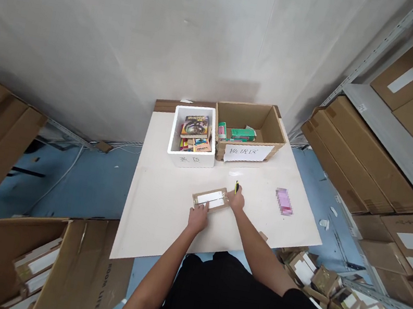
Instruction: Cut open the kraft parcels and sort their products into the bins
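A small, narrow cardboard box [217, 205] with a white label and tape lies on the white tabletop [160, 194]. My left hand [198, 218] grips its near left side, fingers pressed onto the top. At the box's right end, my right hand [236, 202] is closed around a yellow-and-black box cutter [236, 187]. The cutter's blade is too small to make out. Behind the hands stand a white foam box [193, 161] with books and small packs, and an open cardboard carton [270, 153] with green boxes. Handwritten marks show on both.
A blurred pink item [284, 202] lies on the table's right side. Several flattened and opened boxes [327, 283] are heaped on the floor at right, below a metal shelf [395, 117] of cartons. A large open carton [88, 266] with parcels stands at lower left.
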A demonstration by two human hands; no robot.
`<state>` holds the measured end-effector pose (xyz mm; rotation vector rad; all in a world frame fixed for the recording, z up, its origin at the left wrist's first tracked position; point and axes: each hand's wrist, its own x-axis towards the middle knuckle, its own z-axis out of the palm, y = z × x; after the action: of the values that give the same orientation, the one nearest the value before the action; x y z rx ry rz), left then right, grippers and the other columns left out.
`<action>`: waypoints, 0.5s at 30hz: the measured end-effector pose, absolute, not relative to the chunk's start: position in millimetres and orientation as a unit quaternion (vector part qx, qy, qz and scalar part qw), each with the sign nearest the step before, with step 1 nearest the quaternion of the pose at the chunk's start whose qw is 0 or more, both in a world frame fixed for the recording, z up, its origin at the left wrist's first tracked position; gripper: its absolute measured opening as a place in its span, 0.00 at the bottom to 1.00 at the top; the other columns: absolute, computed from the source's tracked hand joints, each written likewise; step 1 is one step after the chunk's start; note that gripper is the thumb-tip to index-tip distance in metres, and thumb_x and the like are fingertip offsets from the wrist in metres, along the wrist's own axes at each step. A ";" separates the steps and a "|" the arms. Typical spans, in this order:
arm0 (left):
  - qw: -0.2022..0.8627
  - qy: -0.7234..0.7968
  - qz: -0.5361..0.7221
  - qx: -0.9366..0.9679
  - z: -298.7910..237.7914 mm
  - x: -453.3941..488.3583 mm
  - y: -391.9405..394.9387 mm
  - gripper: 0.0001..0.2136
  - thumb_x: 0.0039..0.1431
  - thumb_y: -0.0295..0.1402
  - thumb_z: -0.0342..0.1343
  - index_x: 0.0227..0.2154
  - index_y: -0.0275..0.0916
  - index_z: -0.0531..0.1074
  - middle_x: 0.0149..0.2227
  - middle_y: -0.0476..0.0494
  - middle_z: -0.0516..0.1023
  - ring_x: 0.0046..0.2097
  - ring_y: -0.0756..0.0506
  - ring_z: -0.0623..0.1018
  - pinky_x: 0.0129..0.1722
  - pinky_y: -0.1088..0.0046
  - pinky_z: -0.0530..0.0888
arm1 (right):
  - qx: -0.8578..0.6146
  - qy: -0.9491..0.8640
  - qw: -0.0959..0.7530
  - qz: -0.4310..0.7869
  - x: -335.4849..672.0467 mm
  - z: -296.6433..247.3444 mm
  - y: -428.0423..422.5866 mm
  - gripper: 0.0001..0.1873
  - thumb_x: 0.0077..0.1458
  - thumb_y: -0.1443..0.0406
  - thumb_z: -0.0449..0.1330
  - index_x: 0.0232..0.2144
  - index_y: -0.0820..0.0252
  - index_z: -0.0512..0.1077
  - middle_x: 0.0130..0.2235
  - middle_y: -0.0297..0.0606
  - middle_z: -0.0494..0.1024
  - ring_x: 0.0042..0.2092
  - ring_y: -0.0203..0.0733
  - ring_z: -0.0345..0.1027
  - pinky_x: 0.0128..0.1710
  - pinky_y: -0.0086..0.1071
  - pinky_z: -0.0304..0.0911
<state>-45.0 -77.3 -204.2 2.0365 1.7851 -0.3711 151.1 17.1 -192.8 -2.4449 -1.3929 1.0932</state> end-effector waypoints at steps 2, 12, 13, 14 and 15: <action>0.191 0.637 -0.091 0.741 -202.1 -36.6 -89.5 0.32 0.67 0.32 0.52 0.73 0.42 0.57 0.64 0.30 0.72 0.64 0.32 0.70 0.59 0.52 0.71 | -0.797 -0.477 0.082 0.361 158.7 -185.7 33.1 0.41 0.68 0.52 0.59 0.75 0.57 0.49 0.52 0.47 0.83 0.53 0.52 0.78 0.49 0.36 0.67; 0.192 0.668 -0.040 0.718 -226.4 -33.4 -99.2 0.30 0.75 0.43 0.41 0.75 0.42 0.55 0.77 0.34 0.51 0.77 0.31 0.49 0.68 0.46 0.64 | -0.652 -0.678 -0.022 0.340 187.1 -177.6 -13.9 0.27 0.71 0.66 0.50 0.70 0.48 0.61 0.52 0.42 0.82 0.50 0.49 0.76 0.43 0.32 0.63; 0.197 0.669 -0.047 0.715 -228.3 -34.1 -99.6 0.30 0.75 0.44 0.41 0.75 0.43 0.54 0.78 0.35 0.50 0.78 0.32 0.48 0.69 0.45 0.63 | -0.648 -0.685 -0.041 0.331 186.3 -177.6 -14.6 0.28 0.71 0.67 0.51 0.70 0.47 0.61 0.52 0.42 0.82 0.50 0.49 0.76 0.43 0.33 0.63; 0.200 0.672 -0.054 0.711 -229.5 -34.2 -99.8 0.29 0.75 0.44 0.40 0.76 0.45 0.53 0.78 0.37 0.49 0.78 0.32 0.47 0.69 0.44 0.62 | -0.644 -0.692 -0.060 0.321 185.2 -177.0 -14.1 0.29 0.70 0.68 0.51 0.70 0.47 0.61 0.52 0.42 0.82 0.50 0.49 0.76 0.44 0.33 0.63; 0.204 0.677 -0.061 0.705 -230.1 -33.9 -99.7 0.29 0.75 0.43 0.38 0.76 0.47 0.52 0.79 0.39 0.48 0.78 0.33 0.46 0.69 0.43 0.62 | -0.639 -0.699 -0.078 0.311 183.8 -176.1 -12.9 0.30 0.69 0.69 0.52 0.70 0.47 0.61 0.51 0.43 0.82 0.50 0.50 0.77 0.44 0.34 0.63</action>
<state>-33.9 -99.7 -230.1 1.9664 1.8875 -0.1702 183.8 -12.9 -176.1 -2.1142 -2.3114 1.0279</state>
